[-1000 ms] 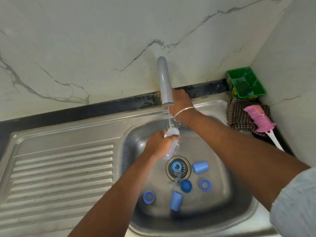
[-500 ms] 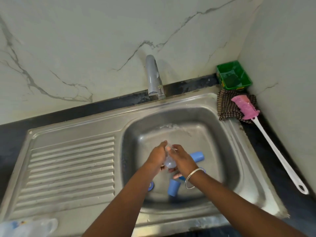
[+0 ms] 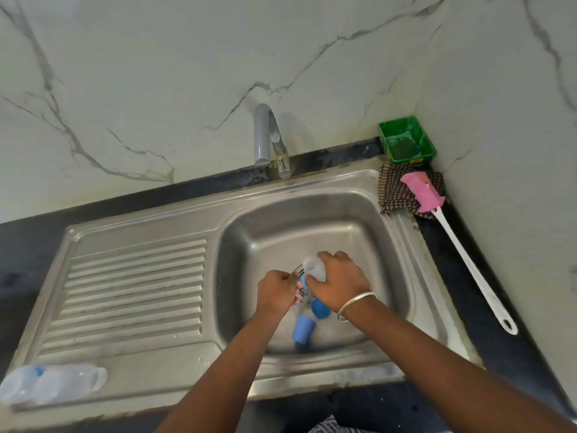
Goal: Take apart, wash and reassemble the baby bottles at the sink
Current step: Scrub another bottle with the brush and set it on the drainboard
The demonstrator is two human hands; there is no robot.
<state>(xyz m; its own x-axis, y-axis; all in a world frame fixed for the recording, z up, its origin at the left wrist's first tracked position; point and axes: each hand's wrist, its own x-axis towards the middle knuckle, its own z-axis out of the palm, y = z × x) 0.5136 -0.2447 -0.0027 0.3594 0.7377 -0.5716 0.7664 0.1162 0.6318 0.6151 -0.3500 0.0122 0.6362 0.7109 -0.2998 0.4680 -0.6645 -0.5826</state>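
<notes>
The task looked midway: parts lay apart, nothing reassembled. The right hand (image 3: 338,281) gripped a clear bottle (image 3: 313,268) over the sink (image 3: 387,245); the left hand (image 3: 276,290) was curled shut beside it, on what could not be told. Just below the hands, a blue cap (image 3: 303,329) and blue lid (image 3: 320,308) lay in the basin. Far left of them, two bottles (image 3: 53,382) rested on the drainboard.

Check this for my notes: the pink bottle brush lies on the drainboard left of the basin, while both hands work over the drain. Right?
Not quite. The head view shows the pink bottle brush on the checked cloth at the sink's right rear corner, not on the drainboard. The left hand and right hand do work over the drain.
</notes>
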